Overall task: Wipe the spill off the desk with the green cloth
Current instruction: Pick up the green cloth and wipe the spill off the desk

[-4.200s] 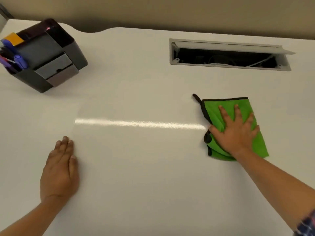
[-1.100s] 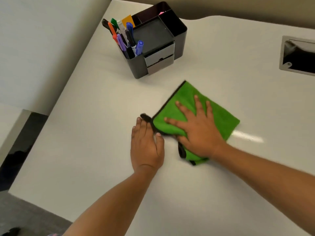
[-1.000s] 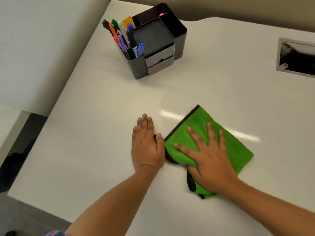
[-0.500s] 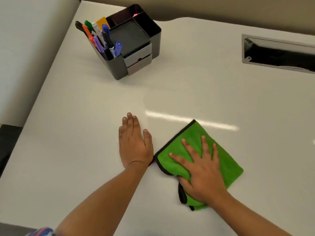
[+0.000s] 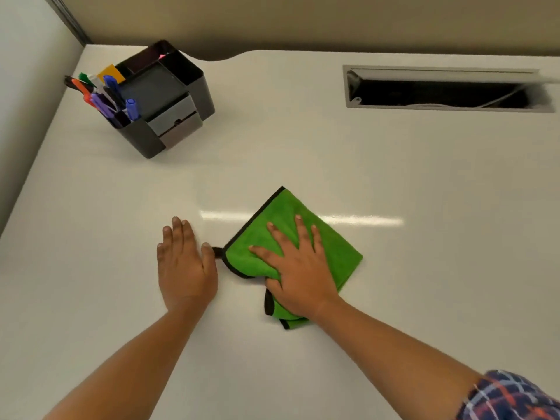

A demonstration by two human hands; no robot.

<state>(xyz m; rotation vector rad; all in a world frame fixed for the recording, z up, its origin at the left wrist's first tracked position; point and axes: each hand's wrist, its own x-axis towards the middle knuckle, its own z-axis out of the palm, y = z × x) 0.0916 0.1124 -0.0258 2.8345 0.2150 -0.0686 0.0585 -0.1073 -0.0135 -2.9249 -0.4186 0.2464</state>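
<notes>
The green cloth (image 5: 338, 253), folded and edged in black, lies flat on the white desk (image 5: 303, 153) near the middle. My right hand (image 5: 298, 268) presses down on it with fingers spread, and the thumb pinches its near left fold. My left hand (image 5: 185, 265) rests palm down on the bare desk just left of the cloth, its thumb almost touching the cloth's black loop. I see no liquid on the surface, only a bright streak of reflected light beyond the cloth.
A black desk organizer (image 5: 169, 98) with several coloured markers stands at the back left. An open cable tray (image 5: 448, 89) is sunk into the desk at the back right. The desk's left edge runs along a pale wall.
My right hand has slid the cloth from the desk's right side over to my left hand, then stroked it toward me and a little away again. My left hand stays flat.
</notes>
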